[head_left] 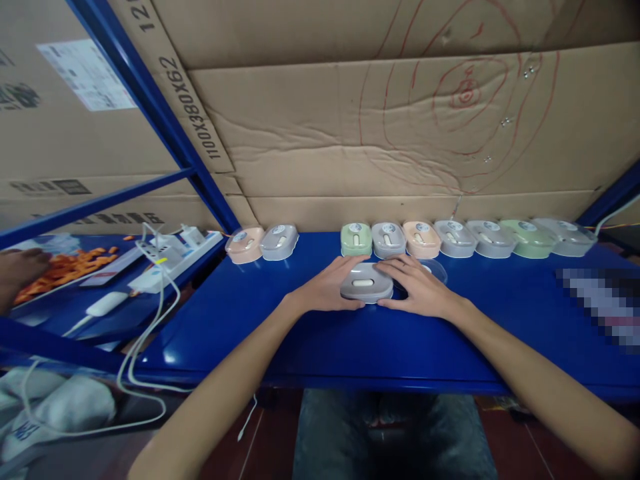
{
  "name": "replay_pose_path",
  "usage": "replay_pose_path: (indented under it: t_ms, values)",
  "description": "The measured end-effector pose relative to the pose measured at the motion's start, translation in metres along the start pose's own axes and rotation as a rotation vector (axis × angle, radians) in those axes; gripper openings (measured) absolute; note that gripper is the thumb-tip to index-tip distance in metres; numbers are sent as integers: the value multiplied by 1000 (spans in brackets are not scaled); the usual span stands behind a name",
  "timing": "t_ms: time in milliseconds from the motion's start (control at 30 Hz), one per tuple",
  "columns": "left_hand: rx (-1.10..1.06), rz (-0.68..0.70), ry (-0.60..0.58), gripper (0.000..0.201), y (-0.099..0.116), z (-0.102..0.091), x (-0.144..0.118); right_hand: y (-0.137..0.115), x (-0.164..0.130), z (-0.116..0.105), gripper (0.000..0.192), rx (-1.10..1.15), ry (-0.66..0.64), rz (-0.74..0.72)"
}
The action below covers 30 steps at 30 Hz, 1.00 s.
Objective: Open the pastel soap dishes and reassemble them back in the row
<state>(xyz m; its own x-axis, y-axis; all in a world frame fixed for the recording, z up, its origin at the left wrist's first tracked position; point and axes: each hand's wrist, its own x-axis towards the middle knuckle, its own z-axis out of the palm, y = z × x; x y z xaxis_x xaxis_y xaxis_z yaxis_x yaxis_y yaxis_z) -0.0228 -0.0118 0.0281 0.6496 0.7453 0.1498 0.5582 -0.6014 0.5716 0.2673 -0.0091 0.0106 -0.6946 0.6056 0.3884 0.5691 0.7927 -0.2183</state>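
A small grey plastic box [367, 291] with a rounded shape and a white oblong piece on top sits on the blue table in front of me. My left hand [325, 283] wraps its left end, fingers behind and thumb in front. Around the right end curls my right hand [425, 287], its fingertips on the far top edge and its thumb at the near side. Partly hidden behind my right hand lies a clear plastic piece [437, 269] with a rounded rim.
Several similar boxes line the table's back edge, among them a pink one [245, 245] and a green one [356, 240]. At left stand a power strip [195, 250], cables and orange pieces [75, 267] near another person's hand [20, 270]. A pixelated patch [605, 303] lies right.
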Motion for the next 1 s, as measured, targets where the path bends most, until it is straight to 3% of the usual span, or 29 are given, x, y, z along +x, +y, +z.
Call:
replay_pose_path:
  t_ms: [1000]
  values:
    - [-56,-6,-4,96,4,-1,1,3,1,5,85,41,-20,56]
